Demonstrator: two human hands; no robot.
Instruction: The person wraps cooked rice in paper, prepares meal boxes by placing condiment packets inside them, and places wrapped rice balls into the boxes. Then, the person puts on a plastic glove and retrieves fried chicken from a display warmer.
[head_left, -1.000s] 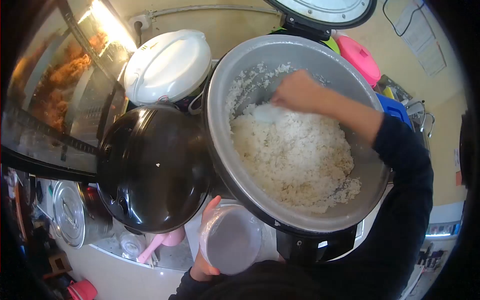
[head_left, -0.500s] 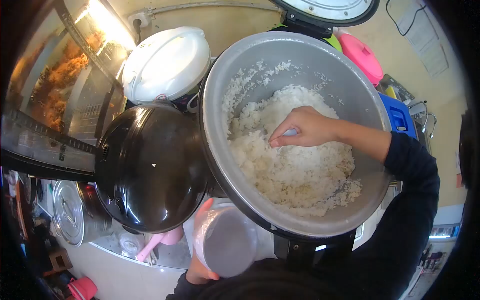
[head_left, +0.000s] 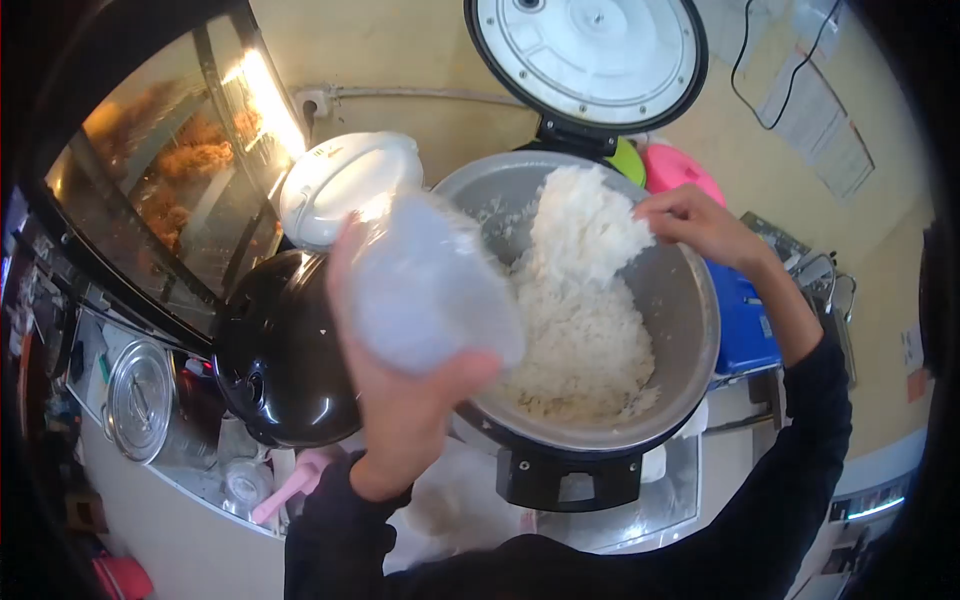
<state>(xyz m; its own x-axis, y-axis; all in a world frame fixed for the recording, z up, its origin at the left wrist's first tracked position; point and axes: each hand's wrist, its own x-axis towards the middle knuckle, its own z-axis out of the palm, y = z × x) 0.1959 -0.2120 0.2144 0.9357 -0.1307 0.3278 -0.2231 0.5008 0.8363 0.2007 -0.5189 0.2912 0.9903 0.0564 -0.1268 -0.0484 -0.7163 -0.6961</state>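
Behind the desk (head_left: 665, 505), pale wall (head_left: 400, 55) with socket (head_left: 316, 103), looped cord (head_left: 768, 127) and papers (head_left: 822, 122). At far left, lit glass case (head_left: 160, 180), fried food (head_left: 195, 160) inside. Along the desk, from left: steel pot (head_left: 140, 395) with lid on; closed black cooker (head_left: 285, 350); closed white cooker (head_left: 345, 190) farther back. Near the front edge, pink dipper (head_left: 290, 490).

In the middle, large open rice cooker (head_left: 703, 330), its lid (head_left: 590, 60) raised at the rear. Inside, bed of white rice (head_left: 585, 350); loose grains on the far wall. Beyond the right rim, blue tub (head_left: 738, 325).

Left hand (head_left: 395, 400): wrapped around a cup (head_left: 430, 285) in clear plastic, held up over the left side of the rice cooker in view; motion-blurred. Right hand (head_left: 700, 222): above the right rim, fingers pinched together at the edge of a lifted mound (head_left: 585, 225) of rice; gripping a scoop, itself hidden by the mound. Cannot tell any gap between mound and rice below.
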